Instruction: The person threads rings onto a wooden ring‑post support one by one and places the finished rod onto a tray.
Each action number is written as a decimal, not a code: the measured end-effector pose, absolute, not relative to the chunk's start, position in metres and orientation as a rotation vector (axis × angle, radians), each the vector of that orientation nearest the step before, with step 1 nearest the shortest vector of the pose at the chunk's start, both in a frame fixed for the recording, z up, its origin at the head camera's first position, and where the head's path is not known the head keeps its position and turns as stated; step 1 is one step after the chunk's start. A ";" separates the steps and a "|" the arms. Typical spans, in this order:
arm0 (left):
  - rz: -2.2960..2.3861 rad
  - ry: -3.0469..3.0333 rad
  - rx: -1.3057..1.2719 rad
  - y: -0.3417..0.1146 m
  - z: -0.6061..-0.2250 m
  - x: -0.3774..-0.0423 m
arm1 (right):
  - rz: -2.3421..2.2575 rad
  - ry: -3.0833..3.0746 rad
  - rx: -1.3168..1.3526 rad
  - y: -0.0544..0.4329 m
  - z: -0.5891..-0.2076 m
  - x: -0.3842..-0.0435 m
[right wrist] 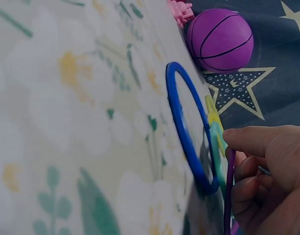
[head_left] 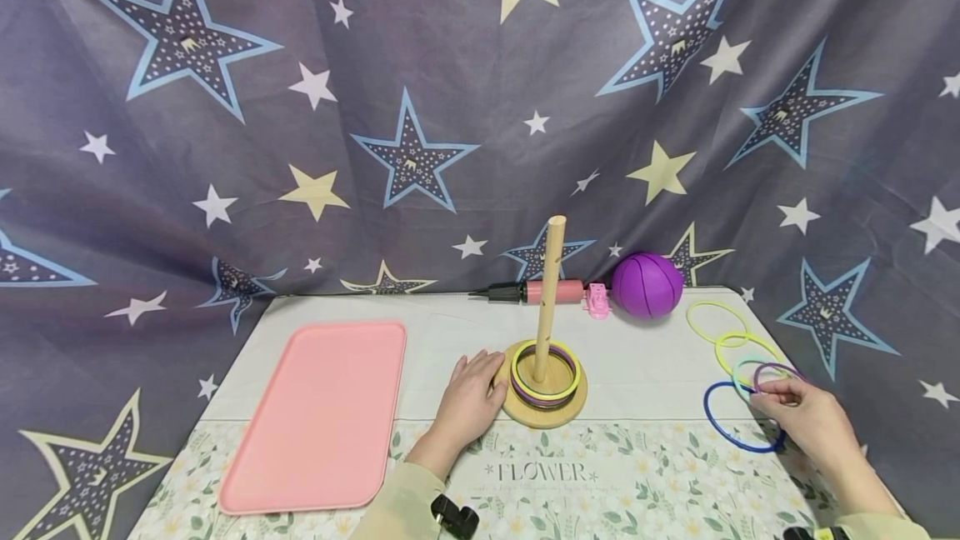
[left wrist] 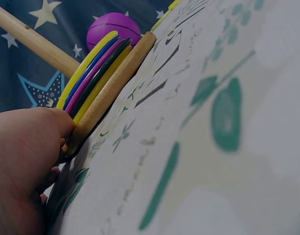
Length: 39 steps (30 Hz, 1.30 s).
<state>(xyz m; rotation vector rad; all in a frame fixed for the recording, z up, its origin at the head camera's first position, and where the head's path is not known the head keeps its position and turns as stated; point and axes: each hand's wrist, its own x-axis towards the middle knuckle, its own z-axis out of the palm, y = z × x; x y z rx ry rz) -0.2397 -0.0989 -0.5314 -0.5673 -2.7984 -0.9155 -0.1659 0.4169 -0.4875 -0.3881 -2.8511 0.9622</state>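
My left hand [head_left: 468, 398] rests at the left edge of a round wooden base [head_left: 543, 417], its thumb against the rim. From that base rises a wooden post [head_left: 550, 298], with several stacked rings around its foot; a yellow ring [left wrist: 66, 88] tops the stack, above blue, purple, dark green and yellow ones. At the far right, my right hand [head_left: 813, 423] pinches a purple ring [right wrist: 229, 186] between thumb and fingers. Beside it lie a blue ring [head_left: 708, 419], a mint-green ring [head_left: 737, 367] and two yellowish rings [head_left: 720, 348], overlapping one another.
A pink tray [head_left: 315, 415] lies on the left of the table. Along the back stand a red and black hand pump [head_left: 555, 292], a small pink toy [head_left: 597, 302] and a purple ball [head_left: 647, 285]. A star-patterned curtain [head_left: 405, 40] hangs behind.
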 end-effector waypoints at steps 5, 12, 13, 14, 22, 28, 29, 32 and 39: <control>-0.912 -2.803 -0.566 -0.099 -0.532 -0.240 | 0.926 -2.785 -0.409 0.411 -0.479 -0.167; -0.931 -2.810 -0.565 -0.099 -0.532 -0.240 | 0.938 -2.735 -0.434 0.405 -0.462 -0.166; -0.931 -2.808 -0.567 -0.099 -0.532 -0.240 | 0.940 -2.731 -0.428 0.404 -0.459 -0.166; -0.932 -2.806 -0.569 -0.099 -0.532 -0.240 | 0.937 -2.724 -0.417 0.403 -0.457 -0.166; -0.934 -2.788 -0.573 -0.100 -0.532 -0.239 | 0.857 -2.645 -0.411 0.398 -0.444 -0.171; -0.917 -2.799 -0.572 -0.100 -0.532 -0.240 | 0.843 -2.591 -0.452 0.395 -0.433 -0.174; -0.917 -2.797 -0.573 -0.100 -0.532 -0.240 | 0.845 -2.579 -0.451 0.394 -0.432 -0.174; -0.918 -2.802 -0.572 -0.100 -0.532 -0.240 | 0.854 -2.545 -0.442 0.391 -0.429 -0.176; -0.930 -2.802 -0.570 -0.100 -0.532 -0.240 | 0.931 -2.471 -0.420 0.379 -0.418 -0.181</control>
